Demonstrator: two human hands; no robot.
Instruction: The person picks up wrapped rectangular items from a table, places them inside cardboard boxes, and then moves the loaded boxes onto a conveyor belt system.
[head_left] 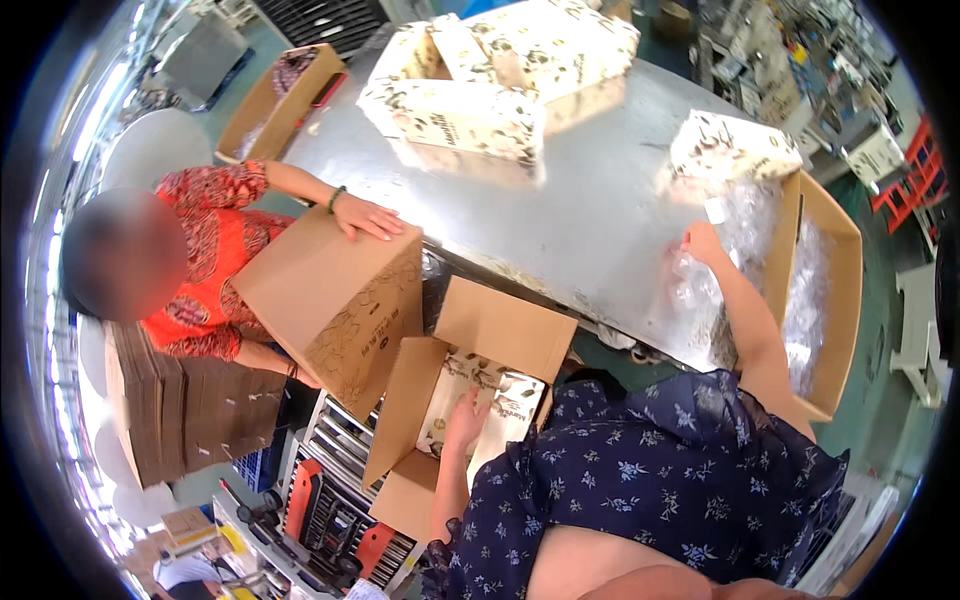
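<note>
Dark lettering is printed on the upper face of the white patterned carton (pixel 518 395) inside the open brown box (pixel 500 325), at the near edge of the tabletop (pixel 590 200). A patterned box (pixel 455 120) near the far edge carries similar dark lettering on its side. The closed brown carton (pixel 335 300), at the near left corner, bears a row of dark characters on its side panel, too small to read.
</note>
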